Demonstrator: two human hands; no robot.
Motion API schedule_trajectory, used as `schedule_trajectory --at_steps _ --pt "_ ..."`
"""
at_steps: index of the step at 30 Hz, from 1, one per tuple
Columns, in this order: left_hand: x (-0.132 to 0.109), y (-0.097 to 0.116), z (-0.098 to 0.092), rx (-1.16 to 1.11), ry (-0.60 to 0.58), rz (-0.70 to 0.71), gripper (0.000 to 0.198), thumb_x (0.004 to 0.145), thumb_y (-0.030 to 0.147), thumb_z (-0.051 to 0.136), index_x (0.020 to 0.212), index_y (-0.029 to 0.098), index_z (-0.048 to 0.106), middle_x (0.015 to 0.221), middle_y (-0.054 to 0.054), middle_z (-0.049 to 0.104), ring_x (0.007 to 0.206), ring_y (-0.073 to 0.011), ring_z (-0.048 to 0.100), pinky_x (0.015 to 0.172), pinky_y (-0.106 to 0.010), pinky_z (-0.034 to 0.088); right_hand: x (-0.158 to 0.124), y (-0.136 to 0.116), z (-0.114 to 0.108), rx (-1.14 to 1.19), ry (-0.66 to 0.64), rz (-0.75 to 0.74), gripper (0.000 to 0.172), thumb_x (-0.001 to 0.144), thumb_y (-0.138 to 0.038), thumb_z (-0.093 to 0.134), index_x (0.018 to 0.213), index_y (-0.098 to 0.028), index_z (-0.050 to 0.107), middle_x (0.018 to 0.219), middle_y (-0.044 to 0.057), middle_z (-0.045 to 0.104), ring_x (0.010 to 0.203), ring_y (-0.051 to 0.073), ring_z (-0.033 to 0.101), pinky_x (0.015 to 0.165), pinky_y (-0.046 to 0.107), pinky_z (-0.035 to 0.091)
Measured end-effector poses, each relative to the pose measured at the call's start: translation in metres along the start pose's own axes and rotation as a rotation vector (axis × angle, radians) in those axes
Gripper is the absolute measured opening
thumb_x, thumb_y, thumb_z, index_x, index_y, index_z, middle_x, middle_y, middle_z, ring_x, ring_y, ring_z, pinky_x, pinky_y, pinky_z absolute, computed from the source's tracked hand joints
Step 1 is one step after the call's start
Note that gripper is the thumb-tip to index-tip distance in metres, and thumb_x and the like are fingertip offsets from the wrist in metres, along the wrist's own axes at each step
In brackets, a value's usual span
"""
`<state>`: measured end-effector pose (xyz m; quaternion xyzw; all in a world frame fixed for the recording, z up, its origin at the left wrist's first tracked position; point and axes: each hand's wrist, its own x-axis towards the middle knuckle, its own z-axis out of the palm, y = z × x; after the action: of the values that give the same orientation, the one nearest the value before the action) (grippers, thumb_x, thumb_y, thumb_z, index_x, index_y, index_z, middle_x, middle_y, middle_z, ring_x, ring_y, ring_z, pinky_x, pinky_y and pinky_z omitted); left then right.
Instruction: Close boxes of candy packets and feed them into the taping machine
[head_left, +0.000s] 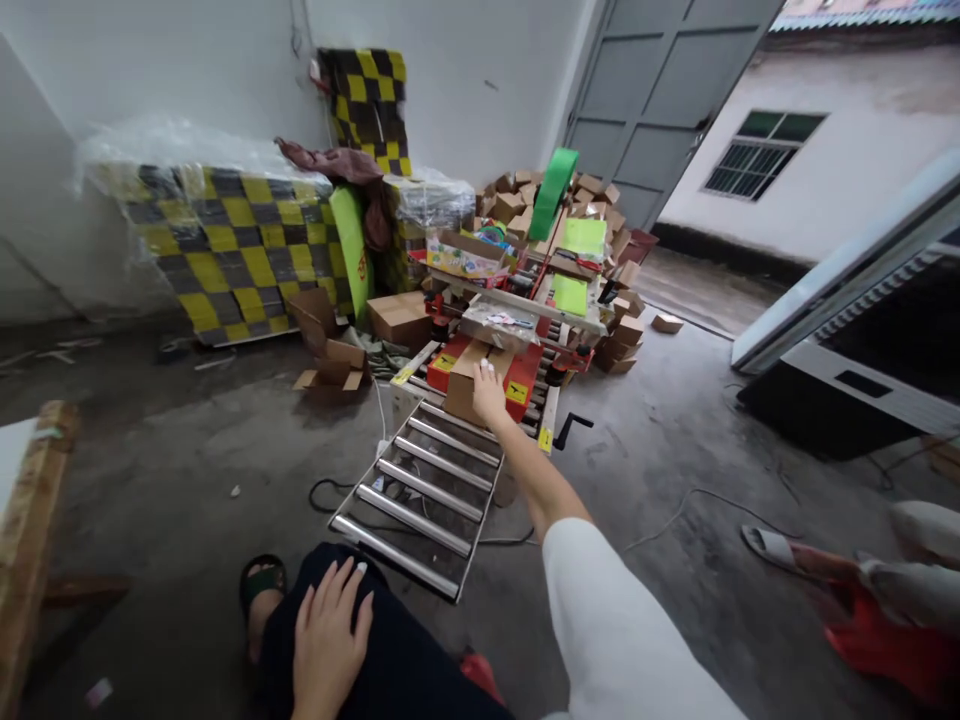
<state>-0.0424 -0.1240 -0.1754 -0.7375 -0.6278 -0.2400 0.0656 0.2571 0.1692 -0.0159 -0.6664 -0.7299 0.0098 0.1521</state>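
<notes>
My right hand (pixel 489 393) reaches forward over a roller conveyor (pixel 420 495). Its fingers bend over the near right part of a small brown cardboard box (pixel 461 390), gripping it there. The box lies between the red side guides (pixel 518 392) of a carton sealing machine (pixel 499 305), its far end partly under the machine's upper plate. A roll of green tape (pixel 553 193) stands upright on top of the machine. My left hand (pixel 328 632) lies flat on my dark-clothed thigh, fingers stretched out, holding nothing.
Many small cardboard boxes (pixel 592 190) are heaped behind the machine. Stacks with a yellow-and-black check (pixel 247 240) stand at left. An open carton (pixel 337 365) sits beside the conveyor. A black crank (pixel 574 430) sticks out right; cables cross the floor. Another person's foot (pixel 772 547) is at right.
</notes>
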Motion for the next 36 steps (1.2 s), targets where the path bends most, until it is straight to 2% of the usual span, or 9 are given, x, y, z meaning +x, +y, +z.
schedule_trajectory --at_steps 3,7,10,14,18,24,28,33,36 --pt "-0.004 -0.005 0.004 -0.018 -0.015 -0.037 0.046 0.097 0.039 0.037 0.122 0.021 0.071 0.136 -0.009 0.067 0.133 -0.0300 0.055 0.114 -0.049 0.036 -0.062 -0.043 0.021 0.032 -0.024 -0.046 0.071 0.089 -0.009 0.057 0.156 -0.003 0.034 0.161 0.027 0.032 0.152 0.032 0.029 0.125 0.052 0.023" --pt "-0.007 -0.013 0.009 -0.059 0.012 -0.021 0.046 0.094 0.040 0.038 0.121 0.023 0.072 0.134 -0.009 0.068 0.130 -0.0313 0.057 0.113 -0.051 0.039 -0.191 -0.101 0.084 0.329 -0.266 -0.292 0.080 0.088 -0.028 0.068 0.159 -0.019 0.032 0.162 0.020 0.035 0.153 0.032 0.029 0.125 0.062 0.018" --pt "-0.009 -0.016 0.012 -0.093 0.006 0.018 0.047 0.093 0.038 0.039 0.119 0.021 0.074 0.134 -0.010 0.068 0.129 -0.0332 0.059 0.109 -0.053 0.043 -0.268 -0.130 0.110 0.496 -0.341 -0.262 0.081 0.089 -0.036 0.066 0.159 -0.024 0.028 0.164 0.019 0.030 0.155 0.033 0.025 0.124 0.065 0.017" --pt "-0.006 -0.027 0.023 -0.200 -0.041 -0.051 0.048 0.090 0.036 0.036 0.112 0.023 0.077 0.133 -0.010 0.068 0.129 -0.0348 0.060 0.107 -0.059 0.046 -0.322 -0.146 0.117 0.606 -0.311 -0.227 0.083 0.089 -0.035 0.063 0.161 -0.030 0.022 0.165 0.016 0.029 0.155 0.033 0.025 0.124 0.067 0.015" --pt "0.008 -0.039 0.023 -0.485 -0.171 -0.228 0.047 0.086 0.046 0.041 0.104 0.025 0.079 0.122 -0.008 0.073 0.126 -0.0360 0.063 0.108 -0.062 0.047 -0.340 -0.148 0.116 0.590 -0.314 -0.312 0.089 0.088 -0.041 0.065 0.163 -0.028 0.019 0.165 0.017 0.030 0.155 0.035 0.026 0.124 0.065 0.019" --pt "-0.025 -0.008 -0.070 -0.839 -0.295 -0.446 0.051 0.084 0.055 0.051 0.109 0.019 0.077 0.119 -0.010 0.075 0.113 -0.0281 0.070 0.107 -0.045 0.052 -0.352 -0.145 0.090 0.366 -0.347 -0.266 0.070 0.090 -0.026 0.056 0.156 -0.013 0.039 0.159 0.023 0.038 0.147 0.039 0.038 0.121 0.060 0.031" --pt "-0.053 0.003 -0.115 -0.897 -0.296 -0.555 0.046 0.089 0.047 0.056 0.115 0.015 0.074 0.115 -0.011 0.076 0.107 -0.0248 0.071 0.102 -0.040 0.054 -0.350 -0.137 0.105 0.351 -0.226 -0.346 0.060 0.098 -0.033 0.043 0.153 -0.008 0.043 0.153 0.025 0.043 0.140 0.038 0.046 0.114 0.056 0.041" --pt "-0.089 -0.018 -0.164 -0.796 -0.106 -0.669 0.042 0.092 0.047 0.056 0.114 0.016 0.073 0.115 -0.011 0.075 0.106 -0.0238 0.070 0.099 -0.038 0.055 -0.359 -0.123 0.124 0.400 -0.151 -0.426 0.061 0.101 -0.044 0.039 0.152 -0.011 0.043 0.148 0.024 0.048 0.137 0.038 0.048 0.106 0.053 0.048" --pt "-0.088 -0.055 -0.210 -0.554 0.184 -0.683 0.042 0.093 0.052 0.056 0.107 0.016 0.073 0.114 -0.012 0.074 0.105 -0.0235 0.069 0.097 -0.040 0.056 -0.360 -0.122 0.124 0.400 -0.158 -0.419 0.062 0.101 -0.045 0.038 0.153 -0.012 0.044 0.148 0.024 0.048 0.137 0.038 0.049 0.107 0.053 0.048"
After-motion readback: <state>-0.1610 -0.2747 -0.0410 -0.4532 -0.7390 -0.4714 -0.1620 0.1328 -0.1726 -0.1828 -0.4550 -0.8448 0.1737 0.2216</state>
